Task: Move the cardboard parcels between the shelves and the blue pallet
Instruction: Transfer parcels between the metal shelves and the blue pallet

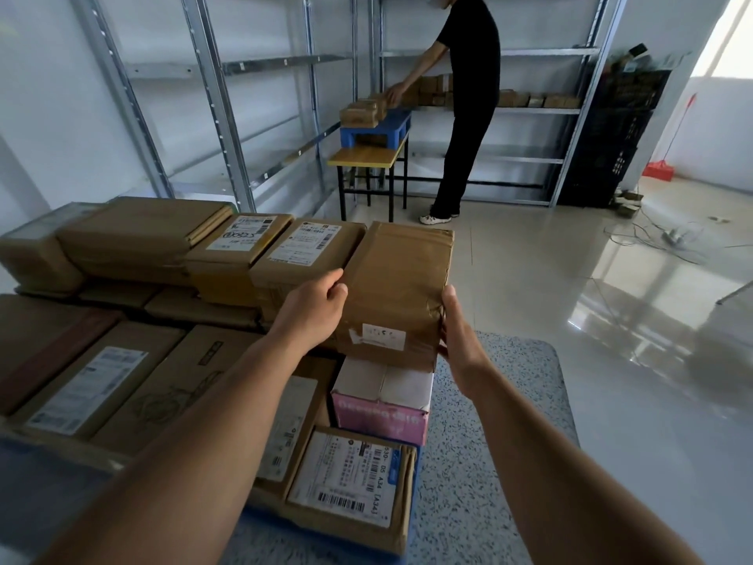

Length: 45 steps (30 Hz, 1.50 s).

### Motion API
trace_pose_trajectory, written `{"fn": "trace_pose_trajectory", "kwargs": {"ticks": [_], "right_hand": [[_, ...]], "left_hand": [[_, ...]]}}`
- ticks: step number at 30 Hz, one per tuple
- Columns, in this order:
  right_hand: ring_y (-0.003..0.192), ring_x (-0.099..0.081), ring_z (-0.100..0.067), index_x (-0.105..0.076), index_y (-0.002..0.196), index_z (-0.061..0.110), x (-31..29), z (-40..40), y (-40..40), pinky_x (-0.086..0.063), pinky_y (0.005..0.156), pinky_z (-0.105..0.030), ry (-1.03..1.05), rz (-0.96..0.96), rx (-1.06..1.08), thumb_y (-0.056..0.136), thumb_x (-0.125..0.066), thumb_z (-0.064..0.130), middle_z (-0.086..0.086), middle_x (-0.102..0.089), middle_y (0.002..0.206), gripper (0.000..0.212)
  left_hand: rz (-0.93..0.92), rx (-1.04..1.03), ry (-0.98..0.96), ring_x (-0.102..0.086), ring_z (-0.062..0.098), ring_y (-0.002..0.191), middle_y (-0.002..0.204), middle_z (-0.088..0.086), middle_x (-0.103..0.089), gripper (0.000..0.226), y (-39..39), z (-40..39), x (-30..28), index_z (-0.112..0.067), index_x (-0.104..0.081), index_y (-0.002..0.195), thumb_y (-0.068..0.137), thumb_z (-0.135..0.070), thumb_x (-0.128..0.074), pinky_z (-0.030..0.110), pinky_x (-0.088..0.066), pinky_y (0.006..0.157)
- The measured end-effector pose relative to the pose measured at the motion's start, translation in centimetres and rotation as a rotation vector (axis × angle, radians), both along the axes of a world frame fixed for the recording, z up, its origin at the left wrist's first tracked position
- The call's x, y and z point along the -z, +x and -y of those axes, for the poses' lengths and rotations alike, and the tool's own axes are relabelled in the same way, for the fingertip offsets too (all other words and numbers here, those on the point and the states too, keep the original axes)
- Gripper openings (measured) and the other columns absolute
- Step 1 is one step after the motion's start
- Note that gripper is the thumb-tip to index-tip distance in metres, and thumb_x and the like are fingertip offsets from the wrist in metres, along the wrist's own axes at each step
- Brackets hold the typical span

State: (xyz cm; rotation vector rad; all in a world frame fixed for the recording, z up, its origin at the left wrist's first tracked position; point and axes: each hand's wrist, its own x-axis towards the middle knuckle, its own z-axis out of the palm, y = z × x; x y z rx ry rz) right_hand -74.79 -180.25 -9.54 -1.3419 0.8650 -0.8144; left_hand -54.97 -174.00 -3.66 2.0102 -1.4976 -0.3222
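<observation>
At the far left, flat cardboard parcels (pixel 138 234) lie packed edge to edge in two tiers, their brown faces smooth with tape and several carrying white printed shipping labels. Behind them rise bare metal shelves (pixel 212 95) of grey perforated uprights and thin rails.

The left hand (pixel 315 297) reaches in from below, fingers curled over the left edge of a tall brown parcel (pixel 397 287) and gripping it. This parcel is a rectangular block wrapped in wrinkled, glossy tape, with a small white sticker near its lower front; it stands at the right end of the stack, on top of a pink and white carton (pixel 383 397). The right hand (pixel 458 332) presses flat against the parcel's right side, thumb up along the corner, fingers hidden behind the box. Below the carton, a labelled parcel (pixel 350 483) sits at the edge of the blue pallet (pixel 326 552), which rests on a speckled grey mat (pixel 489 442).

Farther back, a person in black (pixel 468 108) bends toward small boxes on a blue pallet (pixel 377 126) set on a yellow-edged table (pixel 366 157). To the right stand black plastic crates (pixel 619 136) on glossy tile.
</observation>
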Motion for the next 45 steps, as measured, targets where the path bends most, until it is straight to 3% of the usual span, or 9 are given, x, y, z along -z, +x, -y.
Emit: {"fn": "trace_pose_trajectory", "kwargs": {"ticks": [5,10,13,17,21,30,35,40,45], "right_hand": [[0.112,-0.054,-0.007,-0.03,0.147,0.017,-0.7,0.0,-0.7,-0.048,0.069,-0.009,-0.008,-0.061,-0.025,0.088,-0.021,0.065,-0.006,-0.051,0.138,0.077],[0.101,-0.053,0.0,-0.043,0.132,0.021,-1.6,-0.1,-1.1,-0.04,0.07,-0.013,-0.029,-0.099,0.055,0.095,-0.027,0.055,-0.007,-0.049,0.137,0.053],[0.104,-0.046,-0.001,-0.031,0.145,0.013,-2.7,-0.4,-1.2,-0.034,0.07,-0.008,-0.072,-0.105,0.186,0.097,-0.043,0.041,-0.009,-0.04,0.145,0.057],[0.128,-0.04,-0.022,-0.031,0.146,0.013,-5.0,-0.6,-1.0,-0.038,0.096,-0.028,-0.414,-0.396,0.393,0.093,-0.057,0.027,-0.011,-0.037,0.146,0.061],[0.131,-0.035,-0.024,-0.039,0.143,0.016,-7.3,-2.7,1.2,-0.033,0.105,-0.034,-0.751,-0.587,0.463,0.091,-0.057,0.027,-0.009,-0.039,0.143,0.056],[0.12,-0.045,-0.021,-0.061,0.121,0.023,-4.6,-12.9,10.5,-0.036,0.096,-0.035,-1.075,-0.626,0.145,0.088,-0.055,0.025,-0.001,-0.052,0.131,0.034],[0.119,-0.044,-0.02,-0.061,0.119,0.027,-2.1,-18.6,16.5,-0.036,0.097,-0.035,-1.119,-0.661,-0.053,0.091,-0.05,0.032,0.001,-0.053,0.128,0.03],[0.114,-0.046,-0.022,-0.064,0.107,0.021,-1.2,-25.3,21.9,-0.035,0.094,-0.035,-1.149,-0.639,-0.22,0.089,-0.049,0.032,-0.001,-0.056,0.12,0.025],[0.124,-0.041,-0.023,-0.053,0.128,0.027,-1.2,-32.4,27.1,-0.032,0.103,-0.04,-1.23,-0.611,-0.34,0.087,-0.053,0.043,-0.004,-0.048,0.133,0.044]], "left_hand": [[-0.004,-0.016,-0.007,-0.038,-0.002,0.077,0.133,0.006,-0.054,0.045,-0.2,0.1,0.3,-0.023,-0.037,0.143,0.1,-0.036,-0.033,0.012,-0.029,0.057],[0.004,-0.021,-0.006,-0.051,0.01,0.102,0.139,0.008,-0.048,0.05,-0.7,-0.3,-0.1,-0.023,-0.031,0.145,0.099,-0.042,-0.033,0.02,-0.038,0.076],[0.016,-0.041,-0.024,-0.045,0.023,0.127,0.142,0.01,-0.044,0.052,-0.6,-0.9,-0.4,-0.023,-0.029,0.146,0.098,-0.043,-0.035,0.034,-0.039,0.097],[0.046,-0.081,-0.062,-0.05,0.021,0.121,0.136,0.009,-0.051,0.054,0.0,-2.2,-0.6,-0.023,-0.029,0.145,0.096,-0.043,-0.041,0.036,-0.044,0.094],[0.05,-0.118,-0.082,-0.05,0.021,0.122,0.138,0.007,-0.048,0.054,1.1,-4.1,-0.6,-0.029,-0.029,0.144,0.095,-0.046,-0.041,0.038,-0.046,0.093],[0.06,-0.313,-0.096,-0.047,0.021,0.121,0.141,0.004,-0.04,0.056,5.7,-15.2,1.0,-0.034,-0.028,0.144,0.092,-0.049,-0.043,0.032,-0.043,0.083],[0.072,-0.427,-0.084,-0.037,0.023,0.129,0.142,0.007,-0.04,0.057,8.5,-23.8,2.7,-0.022,-0.033,0.144,0.092,-0.037,-0.052,0.041,-0.041,0.1],[0.128,-0.591,-0.074,-0.039,0.023,0.127,0.139,0.003,-0.046,0.05,11.3,-32.0,4.6,-0.019,-0.045,0.135,0.09,-0.038,-0.056,0.038,-0.036,0.098],[0.209,-0.786,-0.004,-0.027,0.022,0.138,0.151,0.004,-0.031,0.059,15.0,-40.0,5.5,-0.023,-0.034,0.143,0.091,-0.048,-0.048,0.041,-0.028,0.111]]}}
